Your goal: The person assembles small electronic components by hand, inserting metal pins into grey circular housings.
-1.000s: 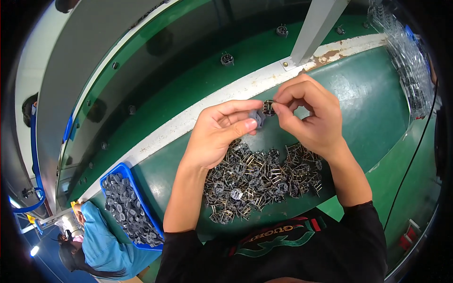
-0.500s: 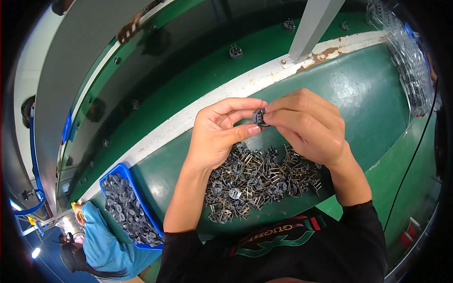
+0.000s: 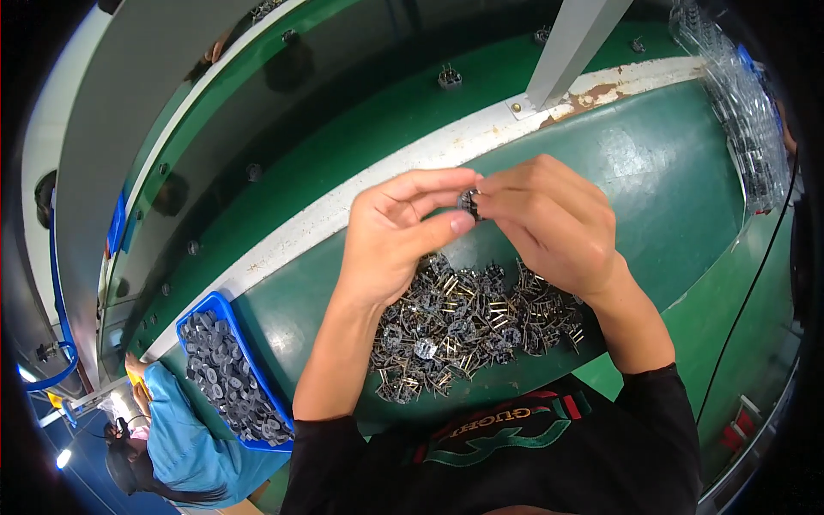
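Between my two hands is a small round black part (image 3: pixel 467 203), pinched at the fingertips above the green table. My left hand (image 3: pixel 399 227) grips it with thumb and fingers from the left. From the right, my right hand (image 3: pixel 554 215) closes its fingertips on the same part and covers much of it. Below them lies a loose heap of black plug-like parts with metal pins (image 3: pixel 463 322). Left of my left forearm stands a blue tray (image 3: pixel 243 350) full of small dark grey round caps (image 3: pixel 225 369).
Beyond a white ledge (image 3: pixel 343 206), a green conveyor belt (image 3: pixel 360 129) carries spaced-out parts like this one (image 3: pixel 449 77). A grey metal post (image 3: pixel 571 56) rises from the ledge. Clear plastic trays (image 3: pixel 742 112) stack at the far right. A co-worker in blue (image 3: pixel 184 438) sits at lower left.
Both hands have shifted slightly left and up with the small part, which is now more hidden by my fingers. The parts on the belt have moved right.
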`<state>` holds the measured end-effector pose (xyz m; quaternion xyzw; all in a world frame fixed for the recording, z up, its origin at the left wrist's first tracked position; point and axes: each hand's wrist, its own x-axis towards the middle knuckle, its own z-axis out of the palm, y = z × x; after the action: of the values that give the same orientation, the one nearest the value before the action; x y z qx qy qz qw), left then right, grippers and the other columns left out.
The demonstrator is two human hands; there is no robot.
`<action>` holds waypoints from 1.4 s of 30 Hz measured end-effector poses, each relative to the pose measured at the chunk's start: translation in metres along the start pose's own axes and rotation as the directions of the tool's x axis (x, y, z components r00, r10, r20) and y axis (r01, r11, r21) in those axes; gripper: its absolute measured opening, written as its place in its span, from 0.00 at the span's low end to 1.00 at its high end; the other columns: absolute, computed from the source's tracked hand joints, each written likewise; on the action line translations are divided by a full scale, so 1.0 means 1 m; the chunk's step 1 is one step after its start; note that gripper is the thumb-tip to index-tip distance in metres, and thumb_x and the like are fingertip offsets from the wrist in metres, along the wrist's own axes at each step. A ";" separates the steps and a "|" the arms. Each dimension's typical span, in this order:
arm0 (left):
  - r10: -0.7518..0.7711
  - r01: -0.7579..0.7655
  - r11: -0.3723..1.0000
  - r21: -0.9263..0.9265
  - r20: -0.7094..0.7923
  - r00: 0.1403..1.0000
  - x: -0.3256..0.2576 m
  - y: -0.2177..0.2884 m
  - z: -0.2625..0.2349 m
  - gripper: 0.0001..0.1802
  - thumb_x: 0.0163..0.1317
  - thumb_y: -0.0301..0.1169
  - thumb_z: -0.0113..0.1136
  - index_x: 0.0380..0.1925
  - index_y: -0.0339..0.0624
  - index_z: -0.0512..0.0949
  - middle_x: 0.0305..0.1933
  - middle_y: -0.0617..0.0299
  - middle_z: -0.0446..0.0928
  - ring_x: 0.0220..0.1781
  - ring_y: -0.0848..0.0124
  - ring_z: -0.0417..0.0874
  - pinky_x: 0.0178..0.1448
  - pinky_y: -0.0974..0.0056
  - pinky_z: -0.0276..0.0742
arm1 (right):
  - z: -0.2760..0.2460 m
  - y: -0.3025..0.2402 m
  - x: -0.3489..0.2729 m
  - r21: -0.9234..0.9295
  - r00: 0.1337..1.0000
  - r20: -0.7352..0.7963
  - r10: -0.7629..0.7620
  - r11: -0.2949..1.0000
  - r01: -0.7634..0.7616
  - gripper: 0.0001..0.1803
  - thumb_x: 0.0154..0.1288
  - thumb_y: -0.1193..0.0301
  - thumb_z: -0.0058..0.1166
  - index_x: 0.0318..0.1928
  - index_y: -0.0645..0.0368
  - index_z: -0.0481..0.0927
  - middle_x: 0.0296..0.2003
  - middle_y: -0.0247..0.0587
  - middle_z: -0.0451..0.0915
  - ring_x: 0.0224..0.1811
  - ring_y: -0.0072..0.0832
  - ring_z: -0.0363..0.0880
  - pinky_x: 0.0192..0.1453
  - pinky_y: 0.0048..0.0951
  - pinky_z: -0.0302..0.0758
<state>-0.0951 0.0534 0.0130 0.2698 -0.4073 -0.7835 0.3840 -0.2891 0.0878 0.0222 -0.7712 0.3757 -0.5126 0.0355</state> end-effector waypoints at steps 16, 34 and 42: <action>0.553 0.138 0.452 0.881 -0.398 0.732 0.020 0.040 -0.152 0.12 0.58 0.24 0.64 0.41 0.34 0.87 0.36 0.54 0.88 0.38 0.72 0.86 0.46 0.69 0.79 | -0.025 0.015 0.004 -0.032 0.418 0.893 0.169 0.948 -0.317 0.10 0.51 0.73 0.67 0.37 0.53 0.87 0.31 0.37 0.79 0.40 0.41 0.78 0.47 0.40 0.75; 0.579 0.147 -0.031 0.989 -0.102 0.809 0.017 0.051 -0.183 0.22 0.60 0.31 0.67 0.56 0.42 0.81 0.55 0.52 0.83 0.53 0.59 0.81 0.60 0.59 0.73 | -0.009 0.018 0.005 0.213 0.632 0.636 0.442 0.687 -0.695 0.10 0.65 0.85 0.48 0.41 0.64 0.82 0.32 0.34 0.70 0.29 0.23 0.74 0.34 0.25 0.70; 0.490 -0.100 0.626 0.773 -0.290 0.822 0.015 0.054 -0.097 0.24 0.55 0.19 0.68 0.55 0.35 0.80 0.44 0.58 0.83 0.39 0.78 0.81 0.45 0.72 0.78 | -0.010 0.004 0.006 0.317 0.470 0.691 0.549 0.355 -0.880 0.06 0.70 0.80 0.52 0.44 0.61 0.81 0.30 0.30 0.78 0.25 0.15 0.77 0.26 0.18 0.69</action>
<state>-0.0112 -0.0209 0.0067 0.5097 -0.6166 -0.3864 0.4589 -0.2979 0.0843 0.0299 -0.5481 0.4625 -0.3285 0.6147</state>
